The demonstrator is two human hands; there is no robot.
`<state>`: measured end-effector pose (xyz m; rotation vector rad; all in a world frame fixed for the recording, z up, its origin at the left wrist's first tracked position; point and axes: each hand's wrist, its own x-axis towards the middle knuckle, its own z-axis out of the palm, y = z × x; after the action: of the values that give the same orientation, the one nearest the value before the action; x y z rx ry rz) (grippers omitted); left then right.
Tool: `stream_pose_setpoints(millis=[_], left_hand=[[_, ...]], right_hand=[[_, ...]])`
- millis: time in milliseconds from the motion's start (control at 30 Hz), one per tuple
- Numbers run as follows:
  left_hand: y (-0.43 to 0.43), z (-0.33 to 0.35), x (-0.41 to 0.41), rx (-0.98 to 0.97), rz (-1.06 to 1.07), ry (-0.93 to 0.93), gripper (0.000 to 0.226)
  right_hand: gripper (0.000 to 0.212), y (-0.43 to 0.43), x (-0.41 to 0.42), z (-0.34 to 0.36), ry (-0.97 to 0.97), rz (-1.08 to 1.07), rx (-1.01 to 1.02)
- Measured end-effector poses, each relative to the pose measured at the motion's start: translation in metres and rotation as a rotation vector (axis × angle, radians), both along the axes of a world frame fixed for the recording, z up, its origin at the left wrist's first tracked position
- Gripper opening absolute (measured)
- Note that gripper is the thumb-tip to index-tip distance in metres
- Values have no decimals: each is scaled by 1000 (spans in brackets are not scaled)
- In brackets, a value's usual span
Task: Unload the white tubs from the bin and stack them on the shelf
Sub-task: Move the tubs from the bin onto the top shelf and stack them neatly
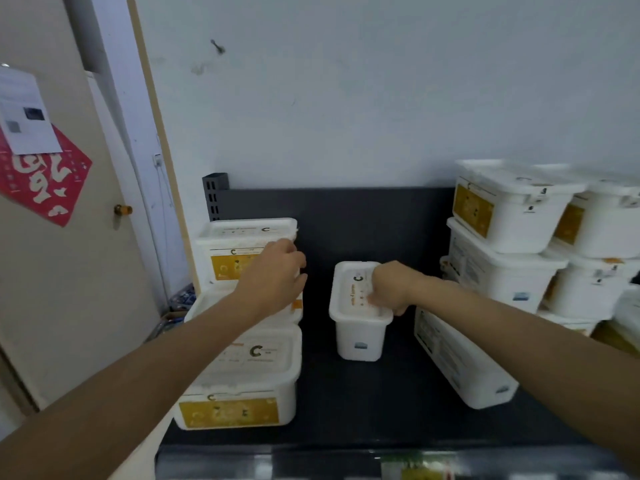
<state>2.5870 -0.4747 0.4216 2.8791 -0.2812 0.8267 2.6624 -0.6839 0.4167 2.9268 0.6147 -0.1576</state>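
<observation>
The person faces the dark shelf (346, 403), and both hands are on white tubs that are already on it; the bin is not in view. The right hand (389, 289) lies on the lid of the middle tub (356, 337), which stands alone and upright on the shelf, apart from its neighbours. Its fingers are curled down over the right rim of the lid, so this hand grips the tub. The left hand (273, 271) is on the upper left tub (242, 237), which sits on top of another tub at the back left. Its fingers bend around the right end of that tub and hold it. I judge that the step in hand is to bring the middle tub to its place, probably toward the left pile, while the left hand steadies that pile. To do this well, it is better to lift the tub a little than to push it, because a grip at one rim only may tip it or pull the lid loose. Support under the bottom would be safer. The front left tub (239, 379) has a free lid and looks like a good base. The tub should be set down edge on edge. The right forearm passes just over the long tub (464, 365), so the arm must move with care not to knock it.
</observation>
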Motion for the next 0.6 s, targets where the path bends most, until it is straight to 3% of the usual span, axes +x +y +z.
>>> stream_pose_setpoints(millis=[67,167,333,600], left_hand=[[-7,1,2,-20,-9,79,26],[-6,1,7,-6,-2,123,25],[-2,-1,11,27,32,181,22],[18,-14,12,47,112,273,32]], right_hand=[[7,-8,-6,4,-25,84,-132],[34,-18,-13,10,-29,199,-110],[28,-20,-10,6,-48,386,-137],[26,31,11,1,-189,348,-141]])
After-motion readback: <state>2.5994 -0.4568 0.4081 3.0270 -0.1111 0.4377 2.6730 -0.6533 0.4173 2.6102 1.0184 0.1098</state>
